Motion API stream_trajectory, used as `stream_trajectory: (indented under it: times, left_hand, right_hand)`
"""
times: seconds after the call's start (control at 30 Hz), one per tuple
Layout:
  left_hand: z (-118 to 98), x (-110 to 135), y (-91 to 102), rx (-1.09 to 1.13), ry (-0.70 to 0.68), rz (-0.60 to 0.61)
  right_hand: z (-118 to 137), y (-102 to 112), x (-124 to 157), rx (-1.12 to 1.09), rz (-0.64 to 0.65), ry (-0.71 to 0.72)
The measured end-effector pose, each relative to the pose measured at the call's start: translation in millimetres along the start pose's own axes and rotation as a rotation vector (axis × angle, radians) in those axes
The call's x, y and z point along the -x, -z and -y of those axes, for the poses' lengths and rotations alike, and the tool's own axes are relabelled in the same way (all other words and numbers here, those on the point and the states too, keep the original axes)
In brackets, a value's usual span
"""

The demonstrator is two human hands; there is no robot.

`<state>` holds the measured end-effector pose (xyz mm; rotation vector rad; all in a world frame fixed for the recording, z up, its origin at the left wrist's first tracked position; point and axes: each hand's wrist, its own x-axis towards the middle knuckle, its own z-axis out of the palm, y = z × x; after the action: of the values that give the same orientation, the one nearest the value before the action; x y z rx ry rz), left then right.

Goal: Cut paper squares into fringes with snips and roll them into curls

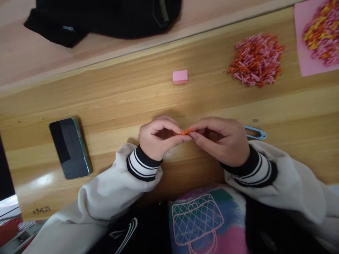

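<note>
A thin orange paper strip, partly twisted (187, 131), is pinched between both my hands above the wooden table (119, 95). My left hand (161, 135) holds its left end with thumb and forefinger pressed together. Thumb and forefinger of my right hand (222, 139) close on the right end. Most of the strip is covered by the fingertips, so its exact kind is hard to make out. Beyond my hands sits a small pink stack of paper (180, 76). Farther right lies a heap of pink and orange twisted pieces (256, 60).
A dark phone (70, 148) lies at the left. Light blue scissors or a clip, partly hidden, show as a blue loop (261, 134) behind my right wrist. A pink sheet (304, 63) bears another colourful heap at the far right. Black cloth (106, 17) lies across the back.
</note>
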<state>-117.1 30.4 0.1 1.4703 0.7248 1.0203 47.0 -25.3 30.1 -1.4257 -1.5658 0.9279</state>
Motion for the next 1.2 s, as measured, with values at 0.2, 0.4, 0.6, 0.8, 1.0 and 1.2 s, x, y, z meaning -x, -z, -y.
stream_trajectory:
  times: [0.2,0.4,0.6,0.8,1.0,1.2]
  left_hand:
    - [-0.4,-1.2,0.7,0.022,0.003,0.039]
    - [0.6,-0.7,-0.1,0.027,-0.003,0.056]
    - [-0.8,0.7,-1.9,-0.039,0.017,0.089]
    - [-2.1,2.8,1.3,0.015,0.043,0.086]
    - [0.6,4.8,3.5,0.083,0.076,0.099]
    - [-0.9,4.2,2.8,0.071,0.087,0.098]
  right_hand:
    - [-1.6,0.6,-2.2,0.017,0.037,0.097]
    - [0.0,-0.5,-1.9,-0.049,0.041,0.018]
    - [1.0,-5.2,-3.5,-0.387,-0.053,-0.343]
    - [-2.8,-8.0,-5.0,-0.615,-0.075,-0.527]
    - [-2.8,-7.5,-4.5,-0.600,-0.056,-0.529]
    - [-3.0,-6.8,-3.9,-0.581,-0.034,-0.506]
